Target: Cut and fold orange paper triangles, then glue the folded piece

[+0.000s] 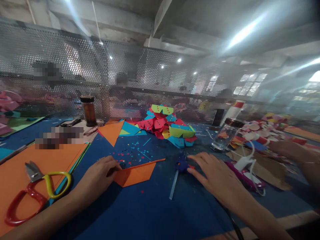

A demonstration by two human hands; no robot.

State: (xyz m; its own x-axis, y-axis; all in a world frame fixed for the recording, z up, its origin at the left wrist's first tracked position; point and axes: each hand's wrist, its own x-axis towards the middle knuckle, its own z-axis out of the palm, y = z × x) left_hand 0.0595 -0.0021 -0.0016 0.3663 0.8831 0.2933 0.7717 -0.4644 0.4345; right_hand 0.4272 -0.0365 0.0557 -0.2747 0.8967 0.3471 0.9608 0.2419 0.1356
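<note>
My left hand (102,173) is closed on the left end of a folded orange paper piece (136,175), pinching it between fingers and thumb. This piece rests on the blue table with a raised fold along its top. My right hand (212,171) is open, thumb and fingers apart, right beside a dark blue glue gun (183,163); whether the fingertips touch it I cannot tell. A clear glue stick (174,186) pokes out of the gun toward me.
Orange sheets with red-and-yellow scissors (35,180) lie at left. Behind are a pile of coloured folded paper (162,125), orange triangles (112,131) and a dark bottle (89,111). At right stand a glass bottle (222,136), a purple power strip (246,176) and another person's hand (285,150).
</note>
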